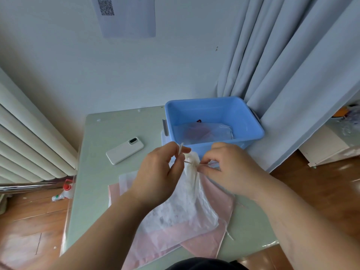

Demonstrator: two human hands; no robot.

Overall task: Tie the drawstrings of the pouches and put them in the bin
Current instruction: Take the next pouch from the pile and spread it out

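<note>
Pale green table [101, 172] against the wall, blue bin [253, 121] on its far right corner, white phone [124, 151] camera-side up left of the bin and apart from it, flat pink pouches [214, 236] overlapping at the near edge, white sheet [125, 180] poking out beyond them

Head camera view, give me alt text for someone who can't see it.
The left hand and right hand each pinch a drawstring end at the gathered neck of a white mesh pouch over a table. Pink pouches lie beneath it, a blue bin behind holds another pouch, and a white phone lies to the left.
</note>
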